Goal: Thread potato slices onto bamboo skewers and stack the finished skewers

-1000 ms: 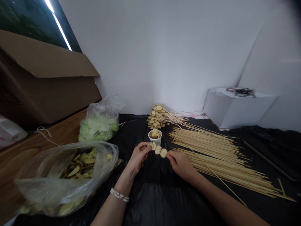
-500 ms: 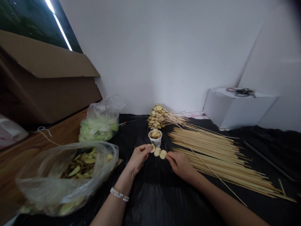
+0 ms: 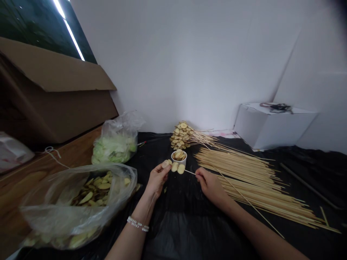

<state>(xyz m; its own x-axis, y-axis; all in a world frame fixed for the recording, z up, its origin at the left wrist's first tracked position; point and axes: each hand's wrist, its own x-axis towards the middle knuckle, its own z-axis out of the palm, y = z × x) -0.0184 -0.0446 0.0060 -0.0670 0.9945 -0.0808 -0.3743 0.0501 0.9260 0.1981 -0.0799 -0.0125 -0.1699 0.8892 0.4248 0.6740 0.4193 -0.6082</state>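
My right hand (image 3: 210, 185) is closed around the bare end of a thin wooden skewer (image 3: 190, 172). Threaded on that skewer are a few pale potato slices (image 3: 178, 168), just in front of a white paper cup (image 3: 179, 161) filled with more slices. My left hand (image 3: 158, 177), a beaded bracelet on its wrist, pinches a potato slice (image 3: 165, 164) at the skewer's other end. Behind the cup lies a stack of filled potato skewers (image 3: 181, 135), their sticks pointing right. Bare skewers (image 3: 241, 166) are spread in bundles beside my right hand.
To the left, a clear plastic bag (image 3: 108, 216) holds many potato slices. Behind it stands a bag of cut cabbage (image 3: 115, 146), near a large cardboard box (image 3: 70, 112). A white box (image 3: 271, 126) sits back right. Black plastic sheeting (image 3: 179, 224) covers the work surface.
The threaded slices have shifted left and slightly up, and bare skewer now shows between them and my right hand. My right hand has moved a little right; my left hand, slightly left and up.
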